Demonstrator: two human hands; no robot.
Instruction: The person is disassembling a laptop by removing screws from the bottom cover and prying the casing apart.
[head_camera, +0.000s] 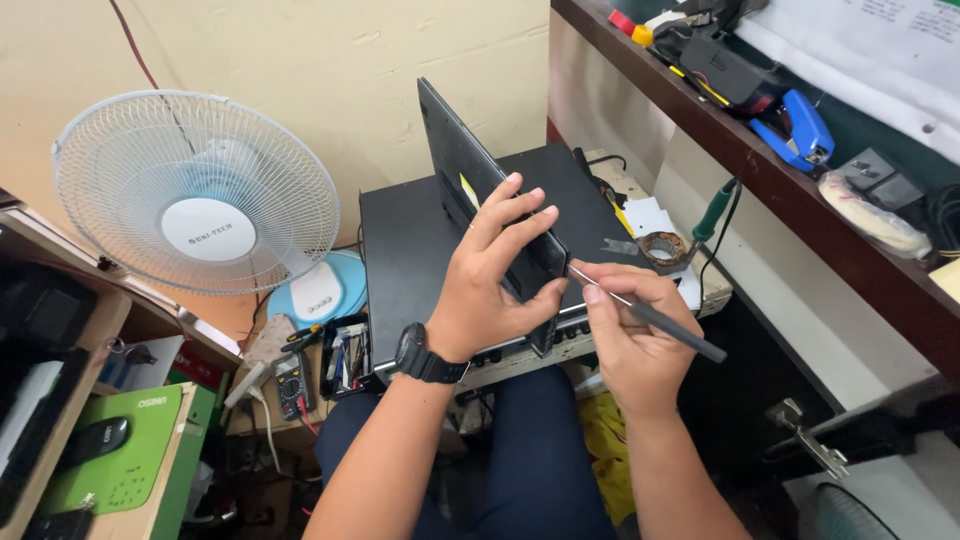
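My left hand (497, 275) grips a thin black slab-like device (470, 185), held on edge and tilted up over a black flat case (400, 250) that rests on my lap. A black wristwatch (425, 355) is on that wrist. My right hand (630, 335) holds a slim black tool (665, 325) like a pen. Its thin metal tip touches the lower right corner of the device, beside my left thumb.
A white table fan (195, 190) stands at the left. Below it lie a multimeter (292, 385) and small tools. A soldering iron with a green handle (712, 212) stands at the right. The upper shelf (760, 150) carries a blue tool (800, 130) and cables.
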